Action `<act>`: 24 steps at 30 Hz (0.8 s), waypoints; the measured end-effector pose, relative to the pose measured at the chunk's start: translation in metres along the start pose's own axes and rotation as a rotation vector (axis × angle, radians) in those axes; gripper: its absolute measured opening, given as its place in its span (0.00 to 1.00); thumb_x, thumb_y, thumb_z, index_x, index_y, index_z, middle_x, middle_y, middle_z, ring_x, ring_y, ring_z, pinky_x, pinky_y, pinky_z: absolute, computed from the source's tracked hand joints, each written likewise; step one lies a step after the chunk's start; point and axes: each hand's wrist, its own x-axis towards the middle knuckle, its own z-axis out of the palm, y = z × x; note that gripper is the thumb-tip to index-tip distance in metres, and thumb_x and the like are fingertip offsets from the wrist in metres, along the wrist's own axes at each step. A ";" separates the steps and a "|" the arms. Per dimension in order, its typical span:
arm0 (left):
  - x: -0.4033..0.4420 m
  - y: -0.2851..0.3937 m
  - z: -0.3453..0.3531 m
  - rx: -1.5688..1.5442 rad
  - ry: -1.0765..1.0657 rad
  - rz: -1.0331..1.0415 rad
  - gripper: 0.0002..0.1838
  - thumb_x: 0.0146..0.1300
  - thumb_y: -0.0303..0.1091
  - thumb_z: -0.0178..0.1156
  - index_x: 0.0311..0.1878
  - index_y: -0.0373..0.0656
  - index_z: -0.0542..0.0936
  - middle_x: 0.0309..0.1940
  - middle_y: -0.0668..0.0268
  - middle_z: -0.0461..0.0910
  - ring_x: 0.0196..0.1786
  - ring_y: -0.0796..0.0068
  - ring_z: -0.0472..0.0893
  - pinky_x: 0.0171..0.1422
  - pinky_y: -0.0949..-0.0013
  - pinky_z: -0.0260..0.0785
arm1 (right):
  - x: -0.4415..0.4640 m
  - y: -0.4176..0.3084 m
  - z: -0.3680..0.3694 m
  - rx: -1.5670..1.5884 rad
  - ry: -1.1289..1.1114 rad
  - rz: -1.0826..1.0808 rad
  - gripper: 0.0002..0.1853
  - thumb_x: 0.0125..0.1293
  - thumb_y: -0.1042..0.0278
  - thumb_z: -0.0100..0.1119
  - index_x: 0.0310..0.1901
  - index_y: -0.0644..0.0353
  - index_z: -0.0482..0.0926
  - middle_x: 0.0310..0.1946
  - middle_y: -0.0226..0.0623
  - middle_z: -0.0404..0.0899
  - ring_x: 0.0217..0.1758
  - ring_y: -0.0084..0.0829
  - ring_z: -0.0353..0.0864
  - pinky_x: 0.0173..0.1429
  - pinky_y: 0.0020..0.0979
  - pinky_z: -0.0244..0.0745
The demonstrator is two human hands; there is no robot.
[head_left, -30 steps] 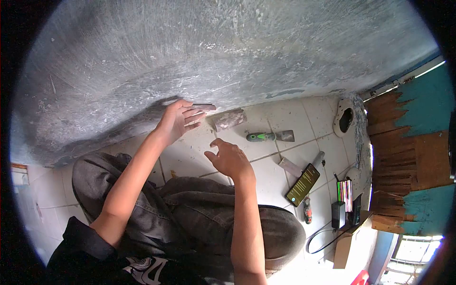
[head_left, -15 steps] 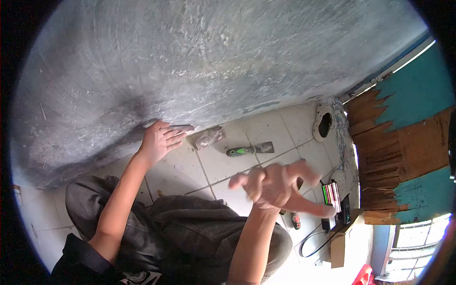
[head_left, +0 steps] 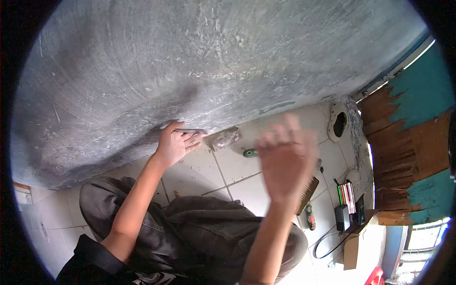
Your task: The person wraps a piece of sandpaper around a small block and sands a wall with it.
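My left hand is at the foot of the scuffed grey wall, closed around a thin flat grey piece held edge-on near the wall; its exact kind does not show. My right hand hovers over the floor, smeared by motion, fingers stretched out and nothing visible in it. Beneath it lies a putty knife whose green and black handle end shows; the hand covers its blade. Between the hands, a brownish block with whitish patches rests on the tiles by the wall.
A white clog stands near the corner. To the right are a red-handled tool, a dark flat item, colored pens, a black cable and a cardboard box. Torn wood paneling borders the right side.
My right hand has risen toward the wall, its fingers straightening and now covering the putty knife's blade. The view has shifted a little. My left hand keeps its hold on the flat piece.
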 end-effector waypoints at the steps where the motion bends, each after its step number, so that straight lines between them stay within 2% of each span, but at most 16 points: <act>1: 0.008 -0.001 -0.018 -0.081 0.005 -0.035 0.36 0.55 0.47 0.53 0.60 0.30 0.59 0.62 0.50 0.62 0.65 0.56 0.64 0.69 0.58 0.55 | 0.005 0.019 0.001 -0.142 0.142 0.129 0.22 0.67 0.49 0.45 0.54 0.55 0.71 0.42 0.31 0.76 0.45 0.31 0.73 0.55 0.34 0.63; 2: 0.013 -0.003 -0.026 -0.162 0.010 -0.069 0.37 0.54 0.47 0.54 0.60 0.30 0.59 0.62 0.49 0.60 0.65 0.56 0.63 0.69 0.58 0.54 | 0.006 0.042 -0.010 -0.132 0.171 0.252 0.18 0.67 0.52 0.45 0.51 0.54 0.71 0.42 0.30 0.74 0.47 0.30 0.72 0.55 0.33 0.63; 3: 0.003 0.001 -0.012 -0.120 0.130 -0.040 0.36 0.53 0.45 0.56 0.61 0.31 0.59 0.62 0.50 0.59 0.66 0.58 0.60 0.70 0.59 0.53 | 0.005 0.059 -0.019 -0.168 0.218 0.391 0.17 0.67 0.54 0.46 0.51 0.54 0.70 0.44 0.30 0.73 0.49 0.28 0.70 0.56 0.33 0.64; 5: -0.012 0.003 0.007 -0.088 0.163 0.024 0.36 0.53 0.43 0.57 0.61 0.33 0.59 0.61 0.52 0.58 0.66 0.58 0.60 0.71 0.59 0.52 | 0.004 0.074 -0.019 -0.407 0.248 0.494 0.16 0.67 0.58 0.48 0.52 0.57 0.70 0.42 0.34 0.75 0.46 0.28 0.74 0.51 0.30 0.68; 7: -0.016 0.003 0.012 -0.083 0.139 0.094 0.32 0.52 0.38 0.59 0.59 0.38 0.60 0.58 0.60 0.58 0.66 0.59 0.58 0.72 0.56 0.49 | 0.006 0.072 -0.019 -0.516 0.181 0.461 0.17 0.67 0.58 0.49 0.52 0.58 0.70 0.41 0.34 0.76 0.45 0.29 0.76 0.50 0.29 0.68; 8: -0.013 0.002 0.011 -0.077 0.134 0.083 0.32 0.52 0.38 0.59 0.59 0.38 0.60 0.58 0.60 0.58 0.66 0.59 0.58 0.72 0.56 0.49 | 0.007 0.074 -0.018 -0.617 0.104 0.447 0.17 0.66 0.59 0.51 0.52 0.59 0.70 0.41 0.34 0.76 0.44 0.29 0.77 0.49 0.28 0.69; 9: -0.012 0.000 0.008 -0.086 0.094 0.084 0.29 0.53 0.37 0.59 0.57 0.40 0.62 0.58 0.62 0.58 0.67 0.60 0.57 0.72 0.54 0.49 | 0.010 0.084 -0.023 -0.633 0.155 0.366 0.13 0.61 0.64 0.58 0.45 0.59 0.75 0.35 0.36 0.79 0.36 0.31 0.80 0.39 0.28 0.71; 10: -0.011 -0.001 0.004 -0.093 0.061 0.087 0.26 0.53 0.36 0.59 0.54 0.41 0.63 0.58 0.63 0.59 0.67 0.61 0.57 0.72 0.51 0.49 | 0.008 0.089 -0.028 -0.620 0.164 0.368 0.13 0.61 0.64 0.58 0.45 0.59 0.75 0.35 0.36 0.79 0.36 0.31 0.80 0.39 0.28 0.71; 12: -0.001 -0.004 -0.005 -0.111 0.044 0.068 0.22 0.54 0.35 0.58 0.51 0.42 0.64 0.58 0.63 0.59 0.67 0.62 0.57 0.72 0.50 0.48 | 0.005 0.100 -0.032 -1.314 0.121 0.067 0.12 0.57 0.66 0.60 0.42 0.60 0.76 0.35 0.43 0.79 0.36 0.38 0.80 0.39 0.35 0.73; 13: 0.001 -0.004 -0.009 -0.143 0.015 0.055 0.18 0.55 0.34 0.58 0.48 0.43 0.65 0.57 0.64 0.60 0.67 0.64 0.56 0.71 0.48 0.48 | 0.003 0.102 -0.032 -1.433 0.127 -0.029 0.12 0.54 0.67 0.62 0.39 0.61 0.76 0.35 0.47 0.79 0.37 0.44 0.79 0.41 0.39 0.73; 17: -0.005 -0.005 -0.004 -0.138 0.025 0.038 0.14 0.57 0.33 0.57 0.44 0.43 0.66 0.53 0.63 0.63 0.64 0.65 0.61 0.70 0.50 0.52 | -0.002 0.101 -0.032 -1.439 0.014 0.023 0.13 0.54 0.65 0.62 0.40 0.60 0.75 0.36 0.47 0.79 0.39 0.46 0.79 0.43 0.41 0.73; 19: -0.008 0.001 -0.002 -0.119 -0.075 0.096 0.11 0.59 0.34 0.56 0.41 0.43 0.68 0.50 0.63 0.66 0.58 0.68 0.67 0.67 0.51 0.57 | -0.008 0.104 -0.035 -1.569 -0.149 0.151 0.16 0.55 0.60 0.62 0.42 0.58 0.74 0.38 0.47 0.78 0.41 0.47 0.79 0.45 0.42 0.73; 20: -0.004 0.000 -0.005 -0.116 -0.073 0.097 0.11 0.59 0.34 0.56 0.41 0.43 0.68 0.50 0.63 0.66 0.58 0.68 0.67 0.67 0.51 0.57 | -0.009 0.105 -0.037 -1.566 -0.150 0.150 0.16 0.55 0.60 0.62 0.42 0.58 0.74 0.38 0.47 0.78 0.41 0.47 0.79 0.45 0.42 0.73; 22: 0.001 -0.003 -0.009 0.004 -0.030 0.079 0.19 0.61 0.37 0.52 0.52 0.36 0.66 0.60 0.53 0.61 0.61 0.59 0.68 0.67 0.47 0.57 | -0.011 0.103 -0.035 -1.647 -0.298 0.349 0.20 0.55 0.55 0.61 0.46 0.57 0.74 0.40 0.48 0.78 0.44 0.47 0.79 0.48 0.42 0.74; 23: 0.002 -0.003 -0.012 0.000 -0.026 0.084 0.19 0.61 0.37 0.52 0.52 0.36 0.66 0.60 0.53 0.61 0.61 0.59 0.68 0.67 0.47 0.57 | -0.010 0.102 -0.033 -1.660 -0.310 0.418 0.21 0.56 0.52 0.61 0.47 0.56 0.74 0.42 0.49 0.78 0.46 0.47 0.79 0.50 0.42 0.73; 24: 0.000 -0.003 -0.008 -0.032 -0.034 0.066 0.14 0.61 0.36 0.54 0.45 0.39 0.68 0.57 0.54 0.62 0.61 0.61 0.66 0.66 0.49 0.57 | -0.010 0.102 -0.031 -1.662 -0.315 0.419 0.21 0.56 0.52 0.61 0.47 0.56 0.74 0.42 0.49 0.78 0.46 0.47 0.79 0.50 0.42 0.73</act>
